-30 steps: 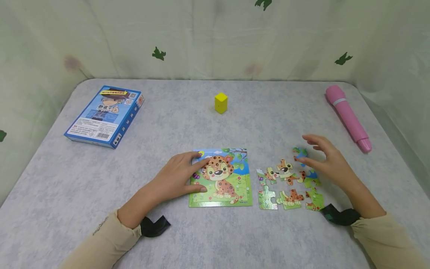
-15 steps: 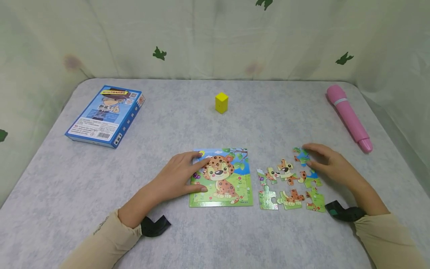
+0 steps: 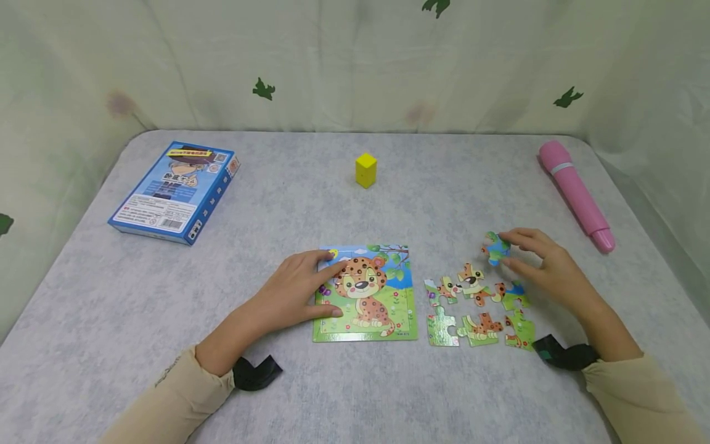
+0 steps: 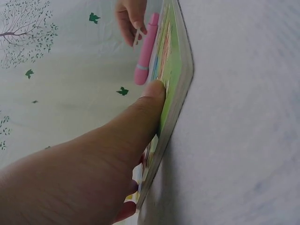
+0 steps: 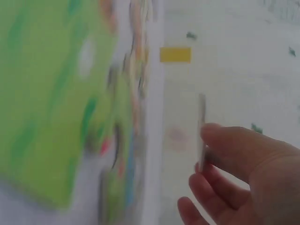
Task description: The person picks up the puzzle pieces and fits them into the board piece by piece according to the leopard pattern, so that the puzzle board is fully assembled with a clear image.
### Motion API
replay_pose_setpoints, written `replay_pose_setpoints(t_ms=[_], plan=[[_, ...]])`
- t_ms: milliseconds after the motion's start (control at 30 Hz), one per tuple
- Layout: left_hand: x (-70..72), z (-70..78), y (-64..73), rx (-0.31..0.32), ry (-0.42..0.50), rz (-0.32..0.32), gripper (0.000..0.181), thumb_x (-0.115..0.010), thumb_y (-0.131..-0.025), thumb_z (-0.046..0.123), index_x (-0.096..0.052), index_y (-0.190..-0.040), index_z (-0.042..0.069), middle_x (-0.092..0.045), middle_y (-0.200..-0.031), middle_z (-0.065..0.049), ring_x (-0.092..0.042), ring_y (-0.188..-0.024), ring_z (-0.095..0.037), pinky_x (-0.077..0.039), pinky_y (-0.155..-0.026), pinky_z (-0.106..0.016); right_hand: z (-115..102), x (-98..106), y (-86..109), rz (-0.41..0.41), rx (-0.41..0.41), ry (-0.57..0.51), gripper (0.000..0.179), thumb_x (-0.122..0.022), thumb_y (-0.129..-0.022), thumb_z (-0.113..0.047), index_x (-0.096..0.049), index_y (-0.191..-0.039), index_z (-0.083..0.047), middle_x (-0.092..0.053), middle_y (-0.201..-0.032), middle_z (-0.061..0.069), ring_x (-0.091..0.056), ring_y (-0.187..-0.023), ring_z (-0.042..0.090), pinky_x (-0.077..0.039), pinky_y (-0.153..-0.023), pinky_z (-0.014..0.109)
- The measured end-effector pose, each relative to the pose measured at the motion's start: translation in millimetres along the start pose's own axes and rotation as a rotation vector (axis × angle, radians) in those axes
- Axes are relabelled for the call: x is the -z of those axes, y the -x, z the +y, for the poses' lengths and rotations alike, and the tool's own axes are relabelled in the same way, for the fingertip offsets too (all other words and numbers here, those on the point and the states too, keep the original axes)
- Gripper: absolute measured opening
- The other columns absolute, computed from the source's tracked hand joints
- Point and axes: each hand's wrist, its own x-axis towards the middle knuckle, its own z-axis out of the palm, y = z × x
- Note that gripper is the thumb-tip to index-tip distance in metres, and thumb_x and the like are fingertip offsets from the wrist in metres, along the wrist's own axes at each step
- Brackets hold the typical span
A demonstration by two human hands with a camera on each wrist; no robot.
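My left hand (image 3: 291, 283) rests over the left side of a square puzzle board (image 3: 402, 308) printed with a spotted leopard cub. Its thumb (image 4: 147, 101) presses on the board's face in the left wrist view, and the other fingers lie near the far-left corner. Thumb and fingers of my right hand (image 3: 549, 265) pinch a blue and green jigsaw piece (image 3: 495, 248), raised above the table. Seen edge-on, that piece is a thin strip (image 5: 202, 136) in the right wrist view. Below it lie several loose jigsaw pieces (image 3: 442, 330), some touching, in a rough group right of the board.
A blue box (image 3: 172, 191) lies at the back left of the grey table. The yellow block (image 3: 365, 170) stands at the back middle. A pink microphone-shaped thing (image 3: 577, 194) lies at the right. Pale curtains with green bird shapes hang behind.
My right hand came down to the top-right jigsaw piece, pinched it and lifted it slightly off the table. My left hand has stayed on the board.
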Motion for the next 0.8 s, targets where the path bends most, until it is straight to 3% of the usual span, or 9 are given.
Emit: replay_pose_setpoints(t_ms=[167, 300, 400, 567, 667, 800], plan=[[-0.5, -0.6, -0.2, -0.001, 0.007, -0.003, 0.077, -0.057, -0.077, 0.060, -0.040, -0.137, 0.016, -0.037, -0.132, -0.014, -0.034, -0.119, -0.031, -0.027, -0.096, -0.048, -28, -4, -1.5, 0.048, 0.159, 0.022, 0.045, -0.066, -0.080, -0.004, -0.054, -0.123, -0.005, -0.048, -0.121, 0.008, -0.042, -0.110, 0.018, -0.028, -0.085, 0.006], [0.5, 0.5, 0.1, -0.001, 0.007, -0.001, 0.075, -0.056, -0.078, 0.059, -0.039, -0.138, 0.015, -0.036, -0.133, -0.013, -0.032, -0.120, -0.030, -0.024, -0.098, -0.048, -52, -15, -5.1, 0.056, 0.299, 0.004, 0.051, -0.069, -0.075, 0.005, -0.054, -0.123, -0.003, -0.049, -0.119, 0.007, -0.044, -0.107, 0.015, -0.032, -0.086, 0.009], [2.2, 3.2, -0.7, -0.005, -0.002, 0.007, 0.074, -0.056, -0.079, 0.057, -0.041, -0.136, 0.013, -0.036, -0.134, -0.011, -0.030, -0.121, -0.029, -0.022, -0.098, -0.048, -67, -28, -7.0, 0.022, 0.360, -0.028, 0.051, -0.068, -0.074, 0.007, -0.054, -0.123, -0.002, -0.049, -0.118, 0.007, -0.046, -0.105, 0.017, -0.040, -0.081, 0.015], [4.1, 9.1, -5.4, -0.039, 0.042, -0.002, 0.073, -0.057, -0.082, 0.052, -0.042, -0.132, 0.001, -0.037, -0.136, -0.013, -0.030, -0.125, -0.028, -0.023, -0.102, -0.042, -84, -53, -11.9, -0.084, 0.354, -0.081, 0.046, -0.065, -0.081, -0.002, -0.052, -0.124, -0.002, -0.047, -0.121, 0.007, -0.047, -0.105, 0.020, -0.047, -0.069, 0.031], [4.1, 11.8, -8.1, -0.050, 0.076, -0.034, 0.075, -0.057, -0.083, 0.049, -0.038, -0.132, -0.005, -0.035, -0.137, -0.015, -0.029, -0.127, -0.028, -0.022, -0.104, -0.037, -88, -66, -17.7, -0.141, 0.307, -0.090, 0.043, -0.062, -0.085, -0.008, -0.051, -0.126, -0.003, -0.045, -0.122, 0.007, -0.047, -0.102, 0.019, -0.046, -0.067, 0.031], [4.1, 14.8, -11.1, -0.047, 0.061, -0.050, 0.076, -0.056, -0.083, 0.050, -0.038, -0.132, -0.005, -0.036, -0.136, -0.016, -0.030, -0.126, -0.028, -0.022, -0.104, -0.036, -92, -81, -25.9, -0.184, 0.262, -0.028, 0.042, -0.061, -0.087, -0.013, -0.051, -0.127, -0.004, -0.045, -0.123, 0.009, -0.046, -0.106, 0.020, -0.045, -0.077, 0.032]])
